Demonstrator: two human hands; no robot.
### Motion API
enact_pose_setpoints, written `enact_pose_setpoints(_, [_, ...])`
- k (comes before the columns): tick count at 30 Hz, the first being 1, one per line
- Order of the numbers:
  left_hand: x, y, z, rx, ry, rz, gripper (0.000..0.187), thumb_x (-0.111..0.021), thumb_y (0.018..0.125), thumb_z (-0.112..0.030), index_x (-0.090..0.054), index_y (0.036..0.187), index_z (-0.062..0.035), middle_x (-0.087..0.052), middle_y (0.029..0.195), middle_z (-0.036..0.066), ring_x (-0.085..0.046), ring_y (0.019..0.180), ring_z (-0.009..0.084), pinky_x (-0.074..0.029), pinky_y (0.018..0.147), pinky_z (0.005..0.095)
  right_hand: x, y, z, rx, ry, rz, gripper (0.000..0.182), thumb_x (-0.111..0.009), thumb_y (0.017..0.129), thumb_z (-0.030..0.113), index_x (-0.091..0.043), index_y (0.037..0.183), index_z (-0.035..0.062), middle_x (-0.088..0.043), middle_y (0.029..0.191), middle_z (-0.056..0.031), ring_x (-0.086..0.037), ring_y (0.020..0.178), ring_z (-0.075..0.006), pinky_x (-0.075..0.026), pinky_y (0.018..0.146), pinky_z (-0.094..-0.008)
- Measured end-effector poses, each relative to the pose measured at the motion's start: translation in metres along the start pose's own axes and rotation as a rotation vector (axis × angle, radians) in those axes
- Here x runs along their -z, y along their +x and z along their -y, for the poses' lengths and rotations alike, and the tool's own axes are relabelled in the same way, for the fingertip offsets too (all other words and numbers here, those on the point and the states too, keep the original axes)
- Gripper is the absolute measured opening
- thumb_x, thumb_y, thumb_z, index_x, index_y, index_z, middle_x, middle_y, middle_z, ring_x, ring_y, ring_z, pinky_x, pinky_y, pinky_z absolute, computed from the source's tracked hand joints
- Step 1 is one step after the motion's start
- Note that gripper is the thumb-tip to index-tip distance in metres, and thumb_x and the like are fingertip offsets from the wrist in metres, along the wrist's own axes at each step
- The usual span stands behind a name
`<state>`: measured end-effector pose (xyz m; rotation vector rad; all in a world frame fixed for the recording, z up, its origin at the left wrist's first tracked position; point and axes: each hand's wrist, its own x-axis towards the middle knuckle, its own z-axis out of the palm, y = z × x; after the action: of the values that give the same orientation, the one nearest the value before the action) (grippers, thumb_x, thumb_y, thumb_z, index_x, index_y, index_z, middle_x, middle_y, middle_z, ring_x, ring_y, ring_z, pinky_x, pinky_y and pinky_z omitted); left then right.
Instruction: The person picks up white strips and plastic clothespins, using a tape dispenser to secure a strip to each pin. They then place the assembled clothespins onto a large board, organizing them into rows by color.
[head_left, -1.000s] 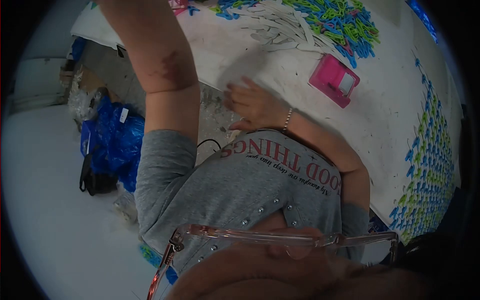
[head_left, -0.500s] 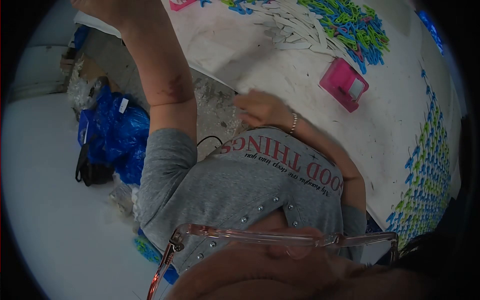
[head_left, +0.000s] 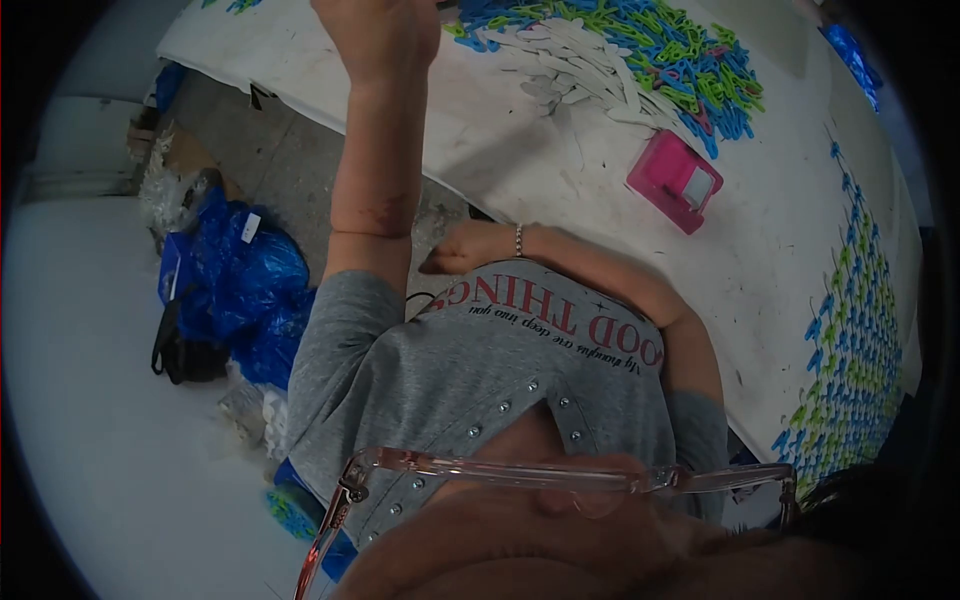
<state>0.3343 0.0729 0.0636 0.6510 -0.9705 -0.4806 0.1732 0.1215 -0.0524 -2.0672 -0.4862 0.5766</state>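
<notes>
My left arm reaches up over the white-covered table [head_left: 560, 195]. My left hand [head_left: 385, 35] is at the top edge of the view, its fingers cut off or hidden. It is near a pile of white flat strips [head_left: 585, 65] and a heap of blue and green plastic clips [head_left: 690, 70]. My right arm bends across my body, with a bracelet at the wrist. Beside the table edge, my right hand [head_left: 475, 245] is held close to my waist, its fingers curled together in shadow. Whether anything is in them is hidden.
A pink plastic box [head_left: 660, 170] with a pale grey patch sits on the table. Rows of blue and green clips [head_left: 850, 360] spread along the right side. Blue plastic bags [head_left: 245, 275] and a black bag [head_left: 190, 350] lie at the left.
My left hand and forearm have swung right, closer to the clip heap. My right hand has moved left and down against my waist, its fingers more curled. The view has shifted slightly.
</notes>
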Motion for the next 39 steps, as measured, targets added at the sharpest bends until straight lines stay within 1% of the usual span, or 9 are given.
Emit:
enact_pose_setpoints(3, [-0.044, -0.001, 0.006, -0.043, -0.060, 0.021, 0.007, -0.067, 0.087, -0.008, -0.060, 0.087, -0.0046, -0.060, 0.082, -0.003, -0.054, 0.078, 0.0059, -0.042, 0.072, 0.0217, -0.018, -0.023, -0.024, 0.294, 0.068, -0.512, 0.031, -0.056, 0.094, 0.029, -0.066, 0.105, 0.0020, -0.070, 0.086, -0.0089, -0.067, 0.066, -0.0222, -0.054, 0.068, -0.0323])
enact_pose_setpoints(5, [-0.067, 0.001, 0.008, -0.070, -0.103, 0.034, 0.007, -0.066, 0.087, -0.007, -0.060, 0.087, -0.0045, -0.060, 0.082, -0.004, -0.054, 0.078, 0.0057, -0.042, 0.073, 0.0215, 0.002, -0.073, 0.000, -0.046, 0.531, -0.640, 0.022, -0.058, 0.095, 0.021, -0.065, 0.100, 0.0004, -0.068, 0.081, -0.0064, -0.063, 0.064, -0.0135, -0.052, 0.065, -0.0280])
enact_pose_setpoints(9, [-0.090, -0.040, 0.044, 0.308, -0.012, 0.021, 0.008, -0.067, 0.088, -0.008, -0.059, 0.089, -0.0052, -0.059, 0.084, -0.003, -0.053, 0.079, 0.0049, -0.041, 0.073, 0.0203, 0.026, -0.168, 0.000, -0.245, 0.336, -1.265, 0.011, -0.062, 0.092, 0.013, -0.064, 0.094, 0.0021, -0.060, 0.071, 0.0004, -0.058, 0.062, -0.0070, -0.051, 0.065, -0.0218])
enact_pose_setpoints(14, [-0.105, -0.071, 0.071, 0.501, -0.030, 0.222, 0.007, -0.065, 0.089, -0.009, -0.060, 0.090, -0.0050, -0.060, 0.084, -0.002, -0.053, 0.079, 0.0044, -0.044, 0.073, 0.0214, 0.052, -0.211, 0.032, 0.122, 0.308, -1.804, 0.031, -0.065, 0.087, 0.002, -0.053, 0.115, 0.0012, -0.059, 0.097, -0.0032, -0.056, 0.085, -0.0075, -0.049, 0.080, -0.0229])
enact_pose_setpoints(18, [-0.118, -0.081, 0.076, 0.552, -0.036, 0.326, 0.007, -0.066, 0.089, -0.008, -0.060, 0.090, -0.0041, -0.060, 0.083, -0.003, -0.053, 0.076, 0.0032, -0.044, 0.069, 0.0202, 0.050, -0.216, 0.037, 0.062, 0.345, -1.713, 0.044, -0.063, 0.084, -0.006, -0.044, 0.124, -0.0002, -0.055, 0.107, -0.0054, -0.051, 0.095, -0.0077, -0.044, 0.077, -0.0224])
enact_pose_setpoints(26, [-0.126, -0.090, 0.100, 0.696, -0.006, 0.491, 0.012, -0.065, 0.089, -0.007, -0.058, 0.098, -0.0033, -0.062, 0.094, 0.002, -0.057, 0.088, 0.0079, -0.047, 0.080, 0.0248, 0.033, -0.233, 0.015, -0.029, 0.252, -1.709, 0.043, -0.061, 0.080, -0.006, -0.046, 0.121, 0.0018, -0.050, 0.088, 0.0006, -0.048, 0.081, -0.0065, -0.044, 0.073, -0.0216])
enact_pose_setpoints(28, [-0.131, -0.086, 0.102, 0.299, 0.180, 0.523, 0.023, -0.072, 0.083, -0.011, -0.059, 0.102, -0.0051, -0.058, 0.100, 0.004, -0.056, 0.090, 0.0108, -0.046, 0.079, 0.0259, 0.026, -0.238, 0.008, -0.082, 0.193, -1.724, 0.042, -0.061, 0.080, -0.006, -0.047, 0.119, 0.0024, -0.050, 0.086, 0.0008, -0.049, 0.080, -0.0067, -0.044, 0.073, -0.0222])
enact_pose_setpoints(34, [-0.124, -0.057, 0.074, 0.067, 0.478, 0.676, 0.036, -0.071, 0.079, -0.007, -0.056, 0.111, -0.0058, -0.059, 0.106, 0.004, -0.054, 0.105, 0.0177, -0.041, 0.095, 0.0320, 0.013, -0.230, -0.017, -0.242, -0.031, -1.714, 0.034, -0.063, 0.078, -0.003, -0.055, 0.111, 0.0040, -0.054, 0.086, -0.0011, -0.052, 0.079, -0.0116, -0.045, 0.073, -0.0256])
enact_pose_setpoints(39, [-0.114, -0.060, 0.076, 0.033, 0.542, 0.707, 0.032, -0.071, 0.078, -0.007, -0.058, 0.108, -0.0071, -0.061, 0.101, 0.004, -0.055, 0.100, 0.0202, -0.042, 0.091, 0.0330, 0.010, -0.226, -0.031, -0.297, -0.076, -1.681, 0.032, -0.064, 0.077, 0.000, -0.058, 0.108, 0.0041, -0.057, 0.087, -0.0035, -0.054, 0.080, -0.0161, -0.045, 0.072, -0.0284])
